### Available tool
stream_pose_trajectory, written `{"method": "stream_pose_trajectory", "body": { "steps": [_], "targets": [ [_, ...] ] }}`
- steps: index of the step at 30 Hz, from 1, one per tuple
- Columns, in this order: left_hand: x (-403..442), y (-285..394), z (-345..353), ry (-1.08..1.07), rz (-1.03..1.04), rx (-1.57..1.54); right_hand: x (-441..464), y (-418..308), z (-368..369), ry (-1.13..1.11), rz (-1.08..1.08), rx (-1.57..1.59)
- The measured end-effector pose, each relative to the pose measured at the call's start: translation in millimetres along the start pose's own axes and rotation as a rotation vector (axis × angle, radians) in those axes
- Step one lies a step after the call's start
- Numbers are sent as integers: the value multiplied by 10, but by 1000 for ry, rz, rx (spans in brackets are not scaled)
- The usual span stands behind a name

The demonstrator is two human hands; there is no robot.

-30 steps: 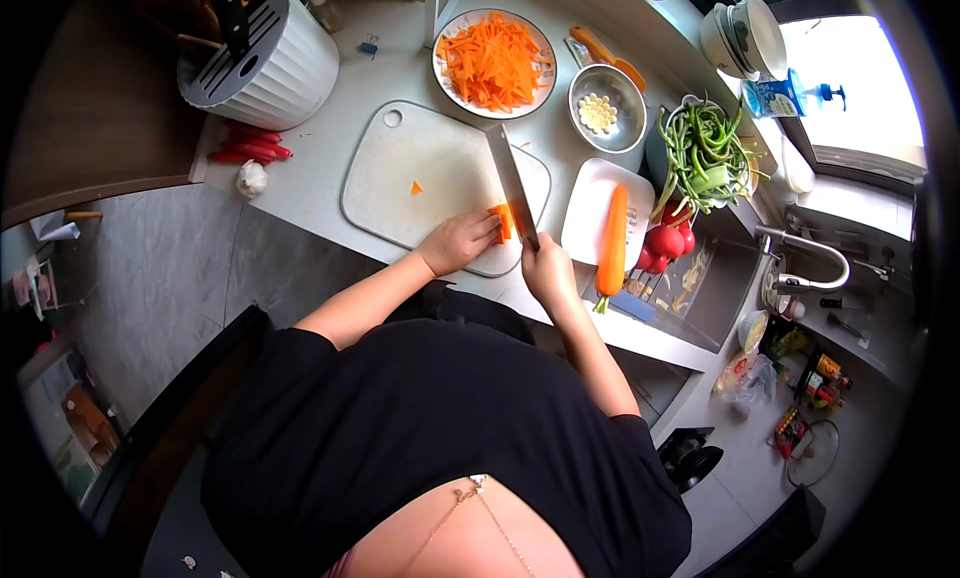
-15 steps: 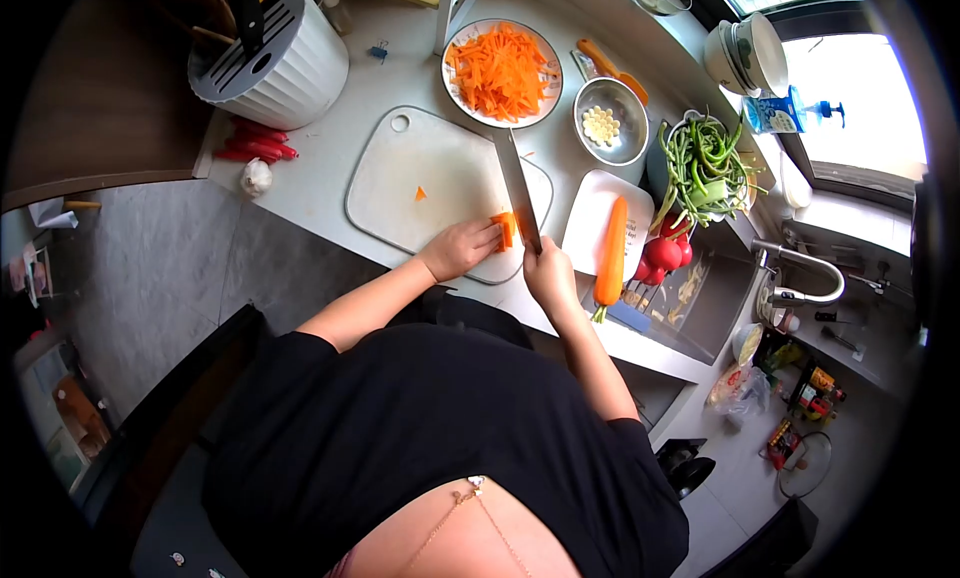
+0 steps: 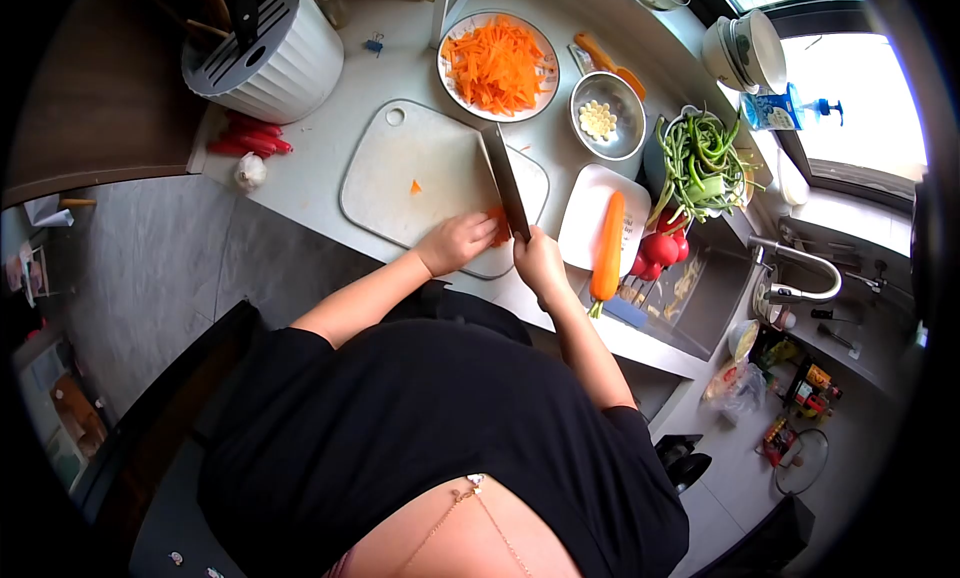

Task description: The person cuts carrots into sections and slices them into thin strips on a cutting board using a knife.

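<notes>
Carrot chunk (image 3: 501,229) is short, orange, partly hidden.

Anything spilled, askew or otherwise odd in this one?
Nothing looks damaged. Two minor things: a stray orange bit lies alone on the cutting board, apart from the carrot piece at the left hand, and the whole carrot sticks out past the white tray's near edge.

garlic (image 3: 250,172) beside red peppers (image 3: 252,136), blue pump bottle (image 3: 772,111), stacked bowls (image 3: 760,53)
</notes>
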State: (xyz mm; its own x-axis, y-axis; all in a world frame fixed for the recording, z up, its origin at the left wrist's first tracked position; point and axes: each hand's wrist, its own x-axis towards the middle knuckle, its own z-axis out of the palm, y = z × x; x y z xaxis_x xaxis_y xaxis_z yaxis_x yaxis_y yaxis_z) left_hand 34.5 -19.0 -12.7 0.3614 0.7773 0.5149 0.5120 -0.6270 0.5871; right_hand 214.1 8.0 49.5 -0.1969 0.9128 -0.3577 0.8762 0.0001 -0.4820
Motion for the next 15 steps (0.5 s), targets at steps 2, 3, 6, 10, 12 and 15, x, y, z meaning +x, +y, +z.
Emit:
{"method": "stream_pose_trajectory", "body": {
  "steps": [2,3,6,10,12,15],
  "targets": [
    [28,5,-43,7,34,43,-105,7,-82,34,-15,12],
    [20,-26,-44,-13,9,36,-194,7,-117,42,-21,16],
    [-41,-1,1,-44,-50,6,-441,-18,-221,10,58,25],
    [30,-13,-18,13,49,41,-484,18,-165,-65,121,-4],
    [4,-28,8,26,62,58,-460,72,-92,-82,146,-10],
    [-43,-34,27,-26,12,40,-420,68,-31,-93,152,-30]
  ]
}}
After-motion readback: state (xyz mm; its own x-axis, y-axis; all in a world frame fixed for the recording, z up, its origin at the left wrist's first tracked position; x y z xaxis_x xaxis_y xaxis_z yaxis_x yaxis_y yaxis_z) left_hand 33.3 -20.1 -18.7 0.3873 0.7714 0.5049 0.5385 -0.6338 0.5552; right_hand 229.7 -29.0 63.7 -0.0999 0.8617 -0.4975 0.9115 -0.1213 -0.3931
